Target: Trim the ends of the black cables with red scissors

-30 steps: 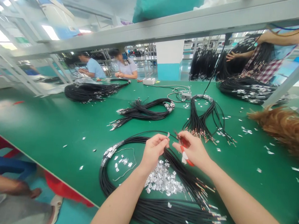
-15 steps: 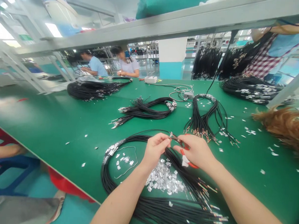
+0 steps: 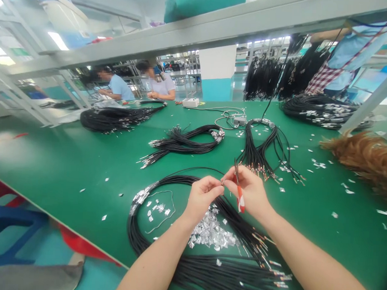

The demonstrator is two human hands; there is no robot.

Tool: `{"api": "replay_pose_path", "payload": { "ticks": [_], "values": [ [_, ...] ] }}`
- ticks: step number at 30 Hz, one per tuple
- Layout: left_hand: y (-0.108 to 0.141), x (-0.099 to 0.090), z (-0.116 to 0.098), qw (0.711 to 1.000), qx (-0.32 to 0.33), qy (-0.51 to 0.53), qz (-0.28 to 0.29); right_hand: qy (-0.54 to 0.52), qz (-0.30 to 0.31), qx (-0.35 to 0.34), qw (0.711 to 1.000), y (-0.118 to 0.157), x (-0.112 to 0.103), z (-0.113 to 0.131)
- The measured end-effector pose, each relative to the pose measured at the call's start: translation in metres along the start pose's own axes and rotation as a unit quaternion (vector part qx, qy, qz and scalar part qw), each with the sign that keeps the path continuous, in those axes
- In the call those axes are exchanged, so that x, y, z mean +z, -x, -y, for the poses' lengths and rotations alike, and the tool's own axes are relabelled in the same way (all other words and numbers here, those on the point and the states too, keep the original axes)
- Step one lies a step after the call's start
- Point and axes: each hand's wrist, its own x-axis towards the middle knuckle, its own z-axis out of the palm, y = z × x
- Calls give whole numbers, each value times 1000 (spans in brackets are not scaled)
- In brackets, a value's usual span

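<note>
My left hand (image 3: 202, 199) pinches the end of a single black cable (image 3: 199, 168), which arcs up from the coiled bundle (image 3: 132, 225). Fingertips of my right hand (image 3: 252, 192) meet it at that same end. Red-handled pliers (image 3: 240, 197) are tucked in my right hand, their dark jaws pointing up and away from the cable. The tiny part between the fingertips is mostly hidden. Below my hands, silvery foil-like scraps (image 3: 213, 232) are heaped inside the coil. Loose cable ends (image 3: 264, 246) with bare or copper-coloured tips fan out to the lower right.
Behind my hands lie two more cable bundles (image 3: 196, 141) (image 3: 260, 143), with larger ones at the far left and far right. A grey shelf beam (image 3: 198, 36) crosses overhead. Brown hair (image 3: 366, 161) shows at the right edge. Several people are across the table.
The pliers have swung away from the cable end and now stand upright in my right hand. My right fingertips have closed in on the cable end beside my left fingers. The view shifted slightly.
</note>
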Motion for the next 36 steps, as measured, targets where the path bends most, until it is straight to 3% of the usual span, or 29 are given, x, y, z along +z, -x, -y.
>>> {"api": "replay_pose_path", "payload": {
  "ticks": [3,9,16,21,24,30,32,33,36],
  "values": [
    [0,-1,-1,999,-16,13,25,-20,4,13,1000,1,-1,0],
    [-5,-7,-4,983,-94,87,135,-22,38,25,999,-3,-5,-9],
    [-2,4,-2,994,-64,89,9,110,0,-44,993,0,-6,-11],
    [0,7,0,999,-24,33,-27,245,10,-95,965,7,-2,1],
    [0,6,0,999,-30,19,-29,224,10,-82,971,6,-2,0],
    [-2,0,-6,998,-44,31,39,104,-25,4,994,-7,-11,-15],
    [-4,-3,-9,997,-35,52,33,99,-28,11,995,-8,-15,-15],
    [-5,-5,-10,997,-29,65,20,103,-4,14,995,-7,-16,-13],
    [-8,-9,-13,995,-16,96,-17,151,160,15,975,-2,-15,-5]
  ]
}}
